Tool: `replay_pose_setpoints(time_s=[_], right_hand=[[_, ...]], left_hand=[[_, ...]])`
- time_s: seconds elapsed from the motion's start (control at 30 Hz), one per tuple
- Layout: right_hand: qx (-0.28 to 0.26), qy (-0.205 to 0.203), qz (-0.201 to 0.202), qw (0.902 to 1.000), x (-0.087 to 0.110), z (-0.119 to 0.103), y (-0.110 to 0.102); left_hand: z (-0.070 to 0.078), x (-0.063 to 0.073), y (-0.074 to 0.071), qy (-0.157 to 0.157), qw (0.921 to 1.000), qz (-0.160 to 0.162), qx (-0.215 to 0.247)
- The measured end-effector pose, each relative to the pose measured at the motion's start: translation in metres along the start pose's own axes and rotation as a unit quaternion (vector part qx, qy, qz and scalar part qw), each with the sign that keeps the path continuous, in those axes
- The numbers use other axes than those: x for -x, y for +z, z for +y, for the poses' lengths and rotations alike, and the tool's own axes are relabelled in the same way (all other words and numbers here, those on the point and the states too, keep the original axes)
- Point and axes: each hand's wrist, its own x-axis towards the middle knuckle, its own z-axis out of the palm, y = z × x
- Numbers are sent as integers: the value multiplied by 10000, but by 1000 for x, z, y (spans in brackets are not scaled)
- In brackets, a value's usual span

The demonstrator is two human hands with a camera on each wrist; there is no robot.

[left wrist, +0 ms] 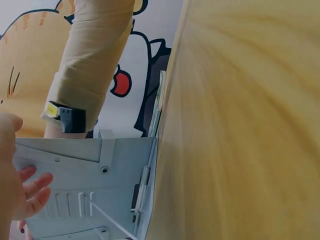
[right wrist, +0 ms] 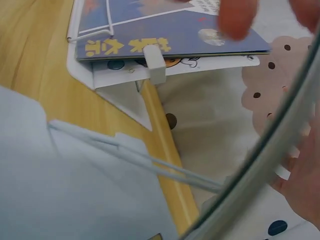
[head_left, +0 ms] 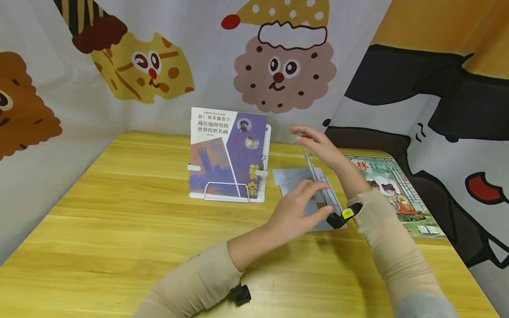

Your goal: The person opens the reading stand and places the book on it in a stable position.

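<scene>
A light blue-grey metal book stand (head_left: 312, 174) stands unfolded on the table, its back panel raised from a flat base. At the top, my right hand (head_left: 320, 148) pinches the panel's edge between thumb and fingers. My left hand (head_left: 296, 210) is at the panel's lower front, thumb and fingers spread; its fingers (left wrist: 37, 192) lie by the panel face in the left wrist view. A thin wire support (right wrist: 135, 157) runs from base to panel in the right wrist view. Blurred fingertips (right wrist: 237, 17) cross the top of that view.
Left of my hands, a white book stand (head_left: 267, 145) holds a purple and white book (head_left: 212, 165) upright, behind side clips and a wire. An illustrated magazine (head_left: 397, 194) lies at the right. The wooden table (head_left: 131, 221) meets a cartoon-printed curtain (head_left: 207, 26) at the back.
</scene>
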Motion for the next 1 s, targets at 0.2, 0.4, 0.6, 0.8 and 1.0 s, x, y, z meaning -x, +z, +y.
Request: replay_pose_setpoints(time_s=[0.2, 0.4, 0.6, 0.8, 1.0], right_hand=[[147, -77, 422, 9990, 14, -6, -1], [410, -35, 971, 9944, 35, 2, -11], [588, -7, 1574, 9858, 55, 16, -24], [694, 259, 2055, 9758, 67, 43, -37], [839, 843, 2325, 9653, 82, 52, -42]], left_hand=[[2, -3, -2, 76, 9986, 203, -476], [1, -1, -13, 127, 9967, 506, -616], [-8, 1, -22, -10, 9947, 896, -503], [-20, -3, -29, -115, 9930, 1017, -597], [-33, -16, -32, -386, 9920, 883, -809]])
